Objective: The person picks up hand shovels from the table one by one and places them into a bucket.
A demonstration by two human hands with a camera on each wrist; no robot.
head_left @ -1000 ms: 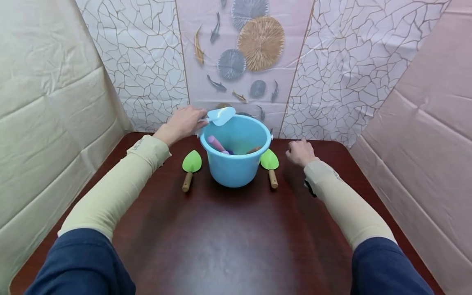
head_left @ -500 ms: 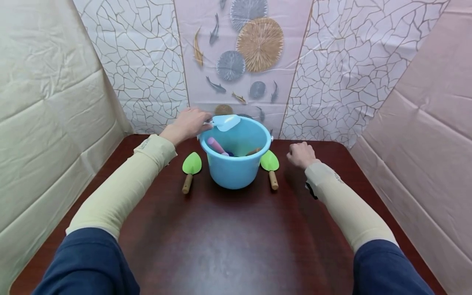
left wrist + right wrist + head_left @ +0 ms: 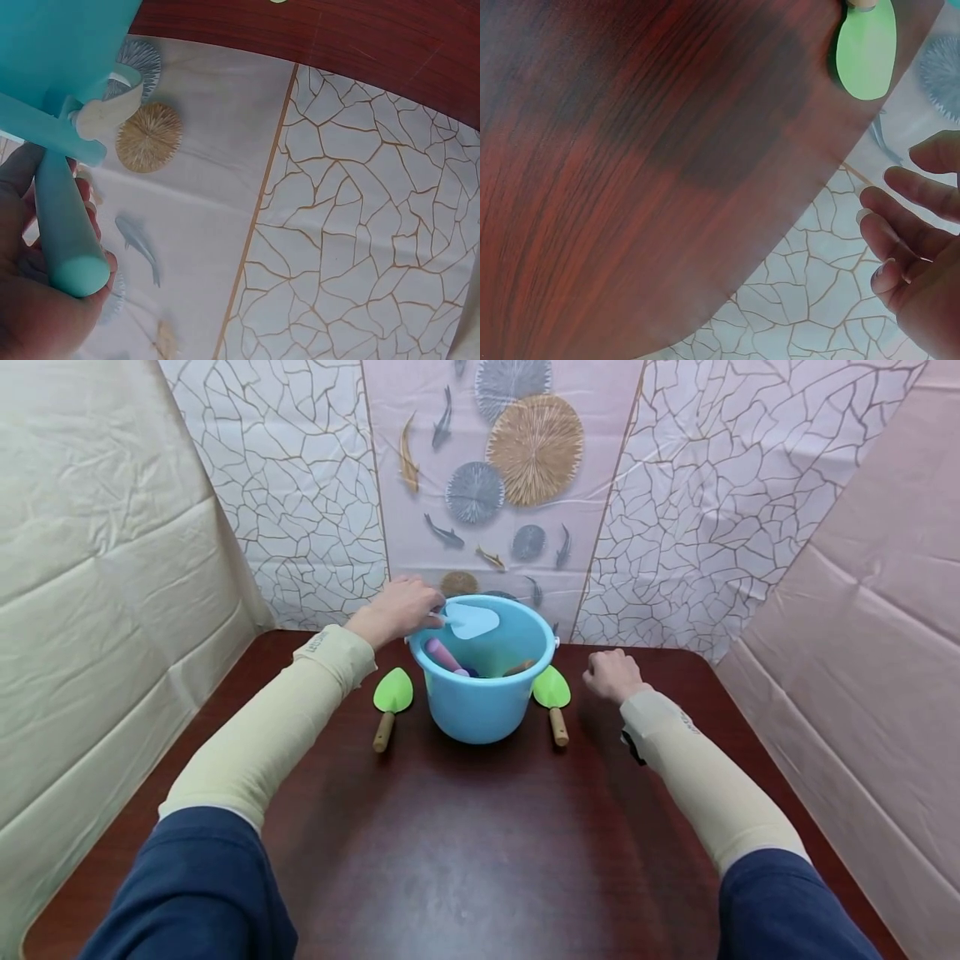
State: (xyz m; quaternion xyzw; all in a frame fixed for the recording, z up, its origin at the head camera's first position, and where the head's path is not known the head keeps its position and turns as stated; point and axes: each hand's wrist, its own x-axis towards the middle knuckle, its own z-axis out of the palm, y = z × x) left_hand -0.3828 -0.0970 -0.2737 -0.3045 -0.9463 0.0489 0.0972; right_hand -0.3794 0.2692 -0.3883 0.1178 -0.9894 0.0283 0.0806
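A light blue toy shovel (image 3: 472, 622) is gripped by its handle in my left hand (image 3: 401, 608). Its blade overlaps the inside of the blue bucket (image 3: 480, 710) at the back left of the rim. The left wrist view shows my thumb and fingers wrapped about the rounded handle (image 3: 71, 225), close to the bucket's rim. Idle and loosely curled, my right hand (image 3: 613, 675) hovers right of the bucket with nothing in it. Inside the bucket lie a pink handle (image 3: 442, 654) and a brown piece (image 3: 519, 667), both partly hidden by the front wall.
Green-bladed trowels with wooden handles lie on either side of the bucket, a left trowel (image 3: 393, 691) and a right trowel (image 3: 552, 687). Everything stands on a dark red-brown table (image 3: 465, 843). Patterned cloth (image 3: 300, 485) hangs close behind its far edge.
My left hand has moved right with the shovel, bringing its blade lower and farther over the bucket's opening. The right hand, bucket and trowels have stayed in place.
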